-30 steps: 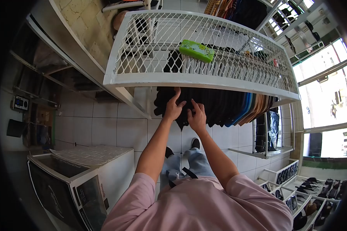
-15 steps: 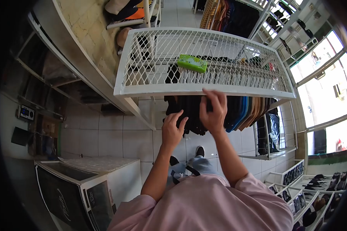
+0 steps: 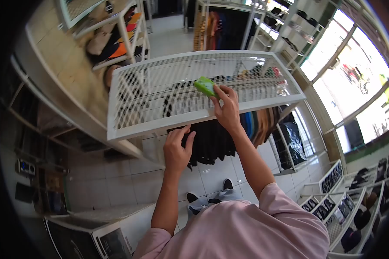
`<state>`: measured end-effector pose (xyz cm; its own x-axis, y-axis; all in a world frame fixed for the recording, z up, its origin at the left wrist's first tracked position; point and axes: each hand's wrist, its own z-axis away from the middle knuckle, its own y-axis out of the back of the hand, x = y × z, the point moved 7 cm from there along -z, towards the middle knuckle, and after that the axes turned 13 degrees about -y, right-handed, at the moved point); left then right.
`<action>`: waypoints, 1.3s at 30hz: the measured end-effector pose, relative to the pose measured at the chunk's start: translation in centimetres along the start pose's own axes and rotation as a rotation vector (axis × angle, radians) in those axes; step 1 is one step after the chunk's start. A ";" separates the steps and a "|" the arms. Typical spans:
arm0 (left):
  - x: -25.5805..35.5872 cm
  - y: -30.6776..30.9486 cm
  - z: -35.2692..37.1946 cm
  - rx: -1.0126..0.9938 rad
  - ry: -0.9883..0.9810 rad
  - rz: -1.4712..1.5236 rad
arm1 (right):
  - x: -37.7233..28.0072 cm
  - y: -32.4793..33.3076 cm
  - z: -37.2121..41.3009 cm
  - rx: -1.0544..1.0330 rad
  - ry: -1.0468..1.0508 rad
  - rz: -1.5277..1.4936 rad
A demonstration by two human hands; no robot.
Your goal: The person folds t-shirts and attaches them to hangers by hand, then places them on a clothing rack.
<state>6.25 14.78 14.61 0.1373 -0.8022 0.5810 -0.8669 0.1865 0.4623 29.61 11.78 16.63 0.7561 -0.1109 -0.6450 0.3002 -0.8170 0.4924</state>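
A bright green tissue pack (image 3: 205,86) is on the white mesh top of the clothes rack (image 3: 160,125). My right hand (image 3: 226,105) reaches over the rack's front rail and grips the pack's near right end between thumb and fingers. The pack sits at a slant, its far end pointing up and left. Just below the front rail, my left hand (image 3: 177,144) is open, thumb apart from the fingers, with nothing in it. Dark garments (image 3: 211,142) hang under the rack beside that hand, with blue and brown ones farther right.
A stone-topped counter (image 3: 56,56) runs along the left. Behind the rack stands another rail of clothes (image 3: 224,32). Shelves with small goods (image 3: 337,207) are at lower right, below bright windows (image 3: 350,64). A white-edged cabinet (image 3: 95,233) stands at lower left.
My right hand has moved forward over the rail and taken hold of the green pack, which is now turned. My left hand has shifted left. The view has tilted up and turned.
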 end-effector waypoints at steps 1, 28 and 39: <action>0.7 -1.1 -0.5 -0.017 -0.027 0.015 | 2.1 2.0 -0.2 0.061 -0.036 0.047; 24.0 -57.5 -4.4 -0.819 -0.115 0.419 | 46.8 38.0 6.0 0.394 -0.561 0.261; 22.9 -81.6 12.9 -1.373 0.066 0.471 | 76.7 42.3 24.2 0.127 -1.151 0.540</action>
<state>73.94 -26.14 -18.49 0.0293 -0.4942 0.8689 0.2910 0.8358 0.4656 86.22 -45.03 -26.14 -0.1924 -0.8165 -0.5443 0.0077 -0.5559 0.8312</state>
